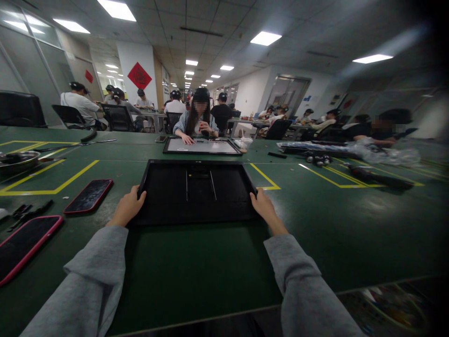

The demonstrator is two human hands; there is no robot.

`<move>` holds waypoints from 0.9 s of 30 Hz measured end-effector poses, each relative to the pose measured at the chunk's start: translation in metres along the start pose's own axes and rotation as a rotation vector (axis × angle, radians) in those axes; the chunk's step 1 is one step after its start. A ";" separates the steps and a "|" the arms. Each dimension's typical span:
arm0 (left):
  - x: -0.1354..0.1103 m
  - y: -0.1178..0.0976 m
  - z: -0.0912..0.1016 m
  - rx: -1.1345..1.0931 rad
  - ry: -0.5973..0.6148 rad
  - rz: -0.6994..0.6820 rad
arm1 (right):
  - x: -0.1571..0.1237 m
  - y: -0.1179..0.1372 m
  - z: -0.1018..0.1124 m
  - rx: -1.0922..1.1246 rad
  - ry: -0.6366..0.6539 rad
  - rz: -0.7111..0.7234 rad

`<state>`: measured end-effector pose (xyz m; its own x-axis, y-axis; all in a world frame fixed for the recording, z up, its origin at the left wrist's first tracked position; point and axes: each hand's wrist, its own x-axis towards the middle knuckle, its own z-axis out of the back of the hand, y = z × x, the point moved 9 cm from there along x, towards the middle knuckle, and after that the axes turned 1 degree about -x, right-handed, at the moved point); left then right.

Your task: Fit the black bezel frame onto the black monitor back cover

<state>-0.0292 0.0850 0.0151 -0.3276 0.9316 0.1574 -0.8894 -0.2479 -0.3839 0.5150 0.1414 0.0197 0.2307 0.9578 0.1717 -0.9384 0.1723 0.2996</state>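
Observation:
A black rectangular monitor housing, shaped like a shallow tray with a raised rim, lies in front of me on the green table. Two thin metal strips run across its middle. My left hand grips its left edge, thumb on top of the rim. On the opposite edge, my right hand holds on the same way. The fingers under both sides are mostly hidden. Left of my left hand lies a phone with a red case.
Another red-edged phone and small black parts lie at left, near a metal bowl. Across the table a person touches a grey panel. A drill-like tool and plastic wrap lie at right.

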 end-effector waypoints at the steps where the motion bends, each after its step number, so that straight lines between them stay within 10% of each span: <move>1: 0.000 0.000 0.000 -0.002 0.002 0.002 | -0.001 0.000 0.001 0.000 -0.001 0.000; 27: 0.001 0.001 0.000 -0.005 -0.025 -0.004 | 0.001 -0.001 0.000 -0.010 -0.002 -0.003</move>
<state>-0.0301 0.0856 0.0146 -0.3319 0.9257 0.1814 -0.8892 -0.2428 -0.3878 0.5157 0.1419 0.0196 0.2345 0.9566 0.1727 -0.9400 0.1779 0.2910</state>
